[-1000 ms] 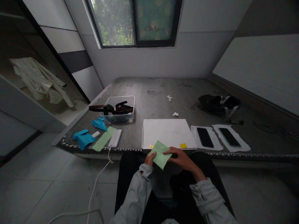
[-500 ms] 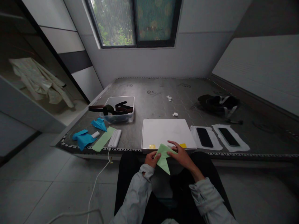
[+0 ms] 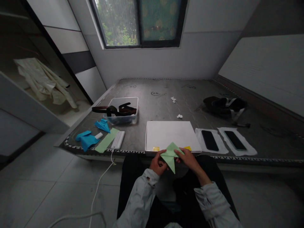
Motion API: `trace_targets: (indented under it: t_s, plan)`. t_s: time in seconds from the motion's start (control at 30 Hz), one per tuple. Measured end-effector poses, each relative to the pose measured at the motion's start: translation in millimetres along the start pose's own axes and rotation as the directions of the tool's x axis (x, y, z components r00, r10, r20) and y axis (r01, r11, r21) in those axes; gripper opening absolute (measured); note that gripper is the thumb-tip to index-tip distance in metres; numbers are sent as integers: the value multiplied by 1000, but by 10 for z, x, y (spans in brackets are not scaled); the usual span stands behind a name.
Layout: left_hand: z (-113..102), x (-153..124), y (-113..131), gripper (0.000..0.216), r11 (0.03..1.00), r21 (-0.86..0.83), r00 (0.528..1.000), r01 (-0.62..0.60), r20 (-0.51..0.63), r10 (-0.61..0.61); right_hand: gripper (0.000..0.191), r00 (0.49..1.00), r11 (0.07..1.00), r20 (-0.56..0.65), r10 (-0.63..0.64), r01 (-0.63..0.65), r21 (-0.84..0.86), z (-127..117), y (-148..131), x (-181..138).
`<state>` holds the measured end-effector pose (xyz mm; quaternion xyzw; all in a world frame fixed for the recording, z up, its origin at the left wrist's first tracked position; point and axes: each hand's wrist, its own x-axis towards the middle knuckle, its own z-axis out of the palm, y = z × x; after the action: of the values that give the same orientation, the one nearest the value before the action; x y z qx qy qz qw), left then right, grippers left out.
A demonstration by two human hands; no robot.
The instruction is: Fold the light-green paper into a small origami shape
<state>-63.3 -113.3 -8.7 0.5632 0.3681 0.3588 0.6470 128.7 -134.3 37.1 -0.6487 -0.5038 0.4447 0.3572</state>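
Both of my hands hold a folded light-green paper (image 3: pixel 171 155) just in front of the near edge of a white board (image 3: pixel 172 134). My left hand (image 3: pixel 158 164) pinches its left side. My right hand (image 3: pixel 188 159) grips its right side, fingers curled over the fold. The paper comes to a point that hangs down between my hands. Two small yellow tabs, one (image 3: pixel 155 148) beside my left hand and one (image 3: pixel 187 148) by my right, lie on the board's near edge.
On the grey mattress (image 3: pixel 166 95) sit two black phones (image 3: pixel 210 140) (image 3: pixel 235 140) on white wrappers, a clear tub with a belt (image 3: pixel 120 111), blue folded papers (image 3: pixel 86 139), a green strip (image 3: pixel 106 141), a white power strip (image 3: pixel 118 140) with a cable, and a dark bag (image 3: pixel 224 106).
The green paper went from a flat diamond sheet to a narrower pointed fold. Both hands shifted slightly right and closed in on it.
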Motion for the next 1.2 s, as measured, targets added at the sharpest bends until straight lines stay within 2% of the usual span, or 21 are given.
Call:
trace_targets:
  t_s: [0.1,0.23,0.3,0.37,0.47,0.57,0.67,0.77,0.9,1.0,1.13,1.2]
  plan:
    - [2,62,-25,31,999,4,992,41,-117,-40,41,999,999,43,-28,28,-16,21,11,-15]
    - [-29,130,-78,36,992,-26,953,123,-276,-125,34,986,989,117,-117,126,-77,59,-8,-48]
    - [-30,131,-100,40,991,-70,941,113,-312,-129,31,979,979,139,-151,168,-112,84,-24,-59]
    - [-22,117,-113,45,994,-79,946,80,-307,-101,33,981,976,130,-145,163,-144,115,-35,-60]
    - [-9,98,-124,37,998,-14,967,66,-247,-67,39,991,974,70,-114,125,-187,161,-26,-40]
    - [-4,106,-139,36,998,12,962,64,-265,-58,50,993,973,17,-119,120,-197,192,9,-10]
    - [-8,132,-158,50,996,-63,946,59,-316,-76,51,992,974,-19,-127,121,-193,218,31,8]
    - [-20,151,-161,63,981,-186,944,57,-309,-113,45,983,978,-81,-163,151,-144,254,6,11]
    - [-15,135,-131,54,969,-227,977,98,-163,-137,41,965,987,-210,-156,160,1,297,-46,10]
    - [10,109,-98,48,970,-210,988,120,-66,-137,47,962,991,-239,-129,133,-1,308,-45,14]
    - [13,114,-87,54,979,-170,983,113,-125,-135,44,963,989,-225,-147,147,-20,330,-29,9]
    - [-3,133,-104,55,984,-146,976,106,-175,-131,35,941,984,-290,-175,169,-49,349,-37,-8]
